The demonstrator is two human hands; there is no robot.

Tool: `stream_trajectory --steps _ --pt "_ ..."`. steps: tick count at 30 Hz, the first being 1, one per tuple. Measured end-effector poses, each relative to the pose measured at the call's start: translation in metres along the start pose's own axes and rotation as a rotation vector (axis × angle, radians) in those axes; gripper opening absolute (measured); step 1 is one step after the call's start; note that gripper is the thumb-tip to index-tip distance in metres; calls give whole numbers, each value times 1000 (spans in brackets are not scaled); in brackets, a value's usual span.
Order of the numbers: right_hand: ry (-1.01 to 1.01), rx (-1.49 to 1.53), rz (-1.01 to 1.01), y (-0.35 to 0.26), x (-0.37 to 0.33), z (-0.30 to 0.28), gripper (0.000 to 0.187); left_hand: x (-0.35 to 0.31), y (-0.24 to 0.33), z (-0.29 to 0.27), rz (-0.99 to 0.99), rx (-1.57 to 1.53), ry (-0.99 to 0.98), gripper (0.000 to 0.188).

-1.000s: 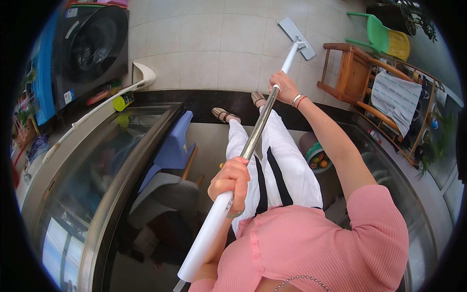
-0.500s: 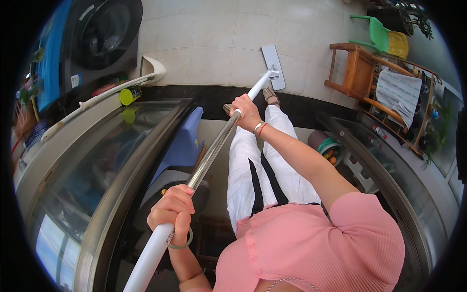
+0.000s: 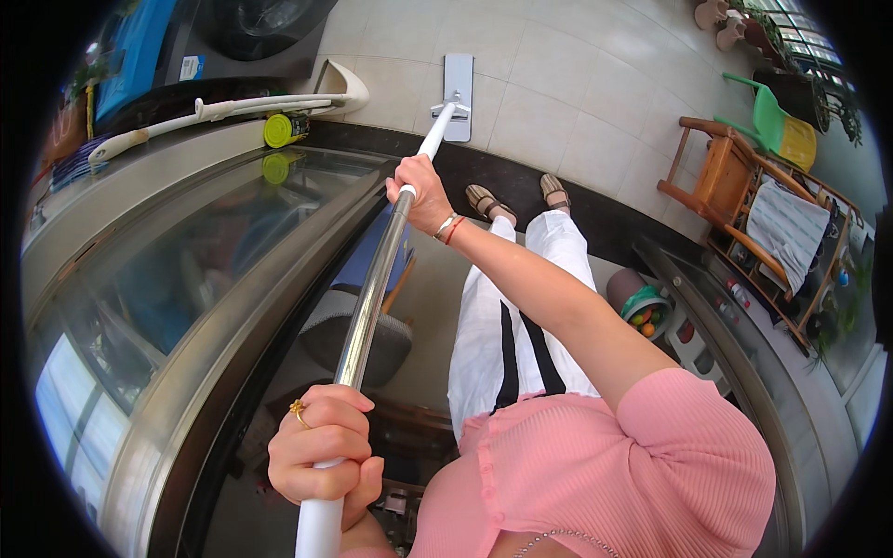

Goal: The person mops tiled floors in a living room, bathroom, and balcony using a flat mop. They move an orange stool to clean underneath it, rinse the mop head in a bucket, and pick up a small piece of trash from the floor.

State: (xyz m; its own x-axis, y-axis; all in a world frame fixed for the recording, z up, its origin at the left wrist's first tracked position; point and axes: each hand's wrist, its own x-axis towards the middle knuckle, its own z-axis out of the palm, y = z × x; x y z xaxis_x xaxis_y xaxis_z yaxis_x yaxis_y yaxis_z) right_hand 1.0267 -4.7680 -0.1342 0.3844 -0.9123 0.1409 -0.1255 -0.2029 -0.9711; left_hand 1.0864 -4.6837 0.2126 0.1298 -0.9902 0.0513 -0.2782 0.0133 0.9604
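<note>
A flat mop (image 3: 372, 296) runs from the lower left up to the tiled floor, its pole white at both ends and shiny metal between. My left hand (image 3: 326, 454) is wrapped round the white grip near the bottom, a gold ring on one finger. Further up, my right hand (image 3: 420, 192) grips the pole where white meets metal; a bracelet and a red cord circle that wrist. The grey rectangular mop head (image 3: 457, 97) lies flat on the pale tiles, beyond the dark sill and ahead of my sandalled feet.
Glass sliding doors (image 3: 177, 251) flank me, with a dark threshold (image 3: 614, 200) underfoot. A washing machine (image 3: 251, 37) stands far left, near a white pipe (image 3: 251, 105) and a green-lidded jar (image 3: 279, 130). Right are a wooden chair (image 3: 712, 177), a green chair (image 3: 767, 116) and a bin (image 3: 642, 302).
The mop head has shifted left and farther away over the tiles. Both hands keep their hold; the right has moved left with the pole, and the whole view has turned somewhat.
</note>
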Motion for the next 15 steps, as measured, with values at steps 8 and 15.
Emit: stream_trajectory --steps 8,15 --pt "-91 -33 -57 12 -4 -5 22 -6 -7 10 102 16 -201 27" --pt "-434 -238 -97 13 -16 -69 16 -26 -16 36 235 -49 -241 28"
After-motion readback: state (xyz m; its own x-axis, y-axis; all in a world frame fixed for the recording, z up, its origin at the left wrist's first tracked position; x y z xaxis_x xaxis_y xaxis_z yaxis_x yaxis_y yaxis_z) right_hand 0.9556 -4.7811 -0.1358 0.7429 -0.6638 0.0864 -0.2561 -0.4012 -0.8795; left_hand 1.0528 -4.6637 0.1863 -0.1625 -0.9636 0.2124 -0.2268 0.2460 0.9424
